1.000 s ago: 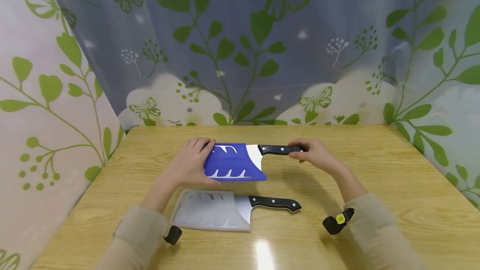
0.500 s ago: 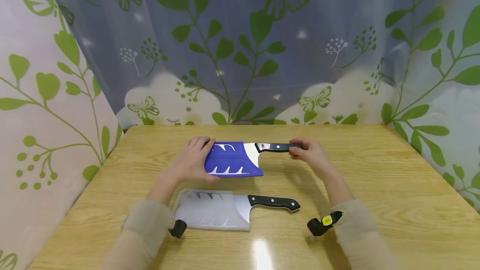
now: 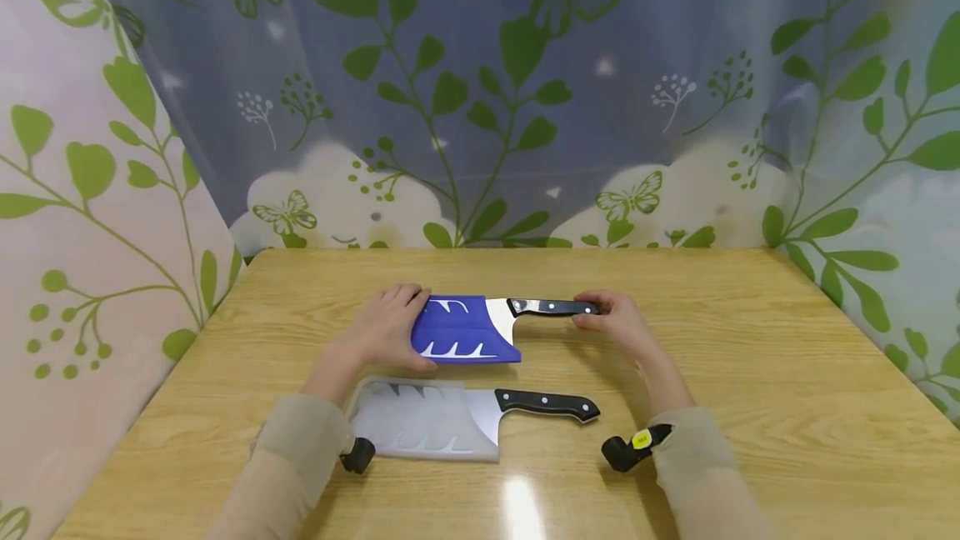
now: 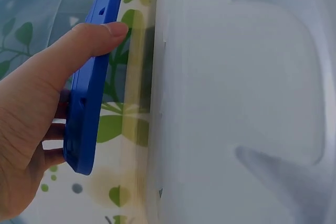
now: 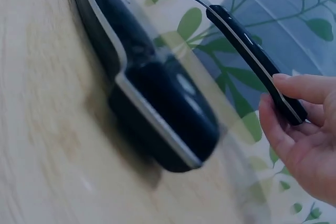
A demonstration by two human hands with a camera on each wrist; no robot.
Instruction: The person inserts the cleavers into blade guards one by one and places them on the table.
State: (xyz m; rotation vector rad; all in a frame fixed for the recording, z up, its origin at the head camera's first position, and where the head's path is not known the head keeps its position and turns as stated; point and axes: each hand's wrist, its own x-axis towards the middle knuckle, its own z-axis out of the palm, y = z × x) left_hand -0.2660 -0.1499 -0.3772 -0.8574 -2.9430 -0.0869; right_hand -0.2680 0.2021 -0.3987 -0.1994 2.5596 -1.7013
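Note:
A cleaver with a black riveted handle (image 3: 551,307) has its blade in a blue sheath (image 3: 461,330) with white cut-outs. My left hand (image 3: 386,327) grips the sheath's left end, the thumb on the near edge and the other fingers at the far side. At the handle's right tip, my right hand (image 3: 613,322) pinches it between thumb and fingers; the right wrist view shows this handle end (image 5: 291,111) held off the table. Nearer to me lies a second cleaver (image 3: 547,404) with a similar black handle, its blade in a translucent white sheath (image 3: 412,423). Bare blade shows beside each handle.
The wooden table (image 3: 750,340) runs back to a patterned curtain (image 3: 480,107) with green leaves. The white-sheathed cleaver lies just in front of the blue one, close below my left wrist. A black wrist camera (image 3: 630,448) hangs near each cuff.
The blue-sheathed cleaver has shifted slightly left, and over the last half second it has come down a little with both hands. My right forearm has swung left. The white-sheathed cleaver stays put.

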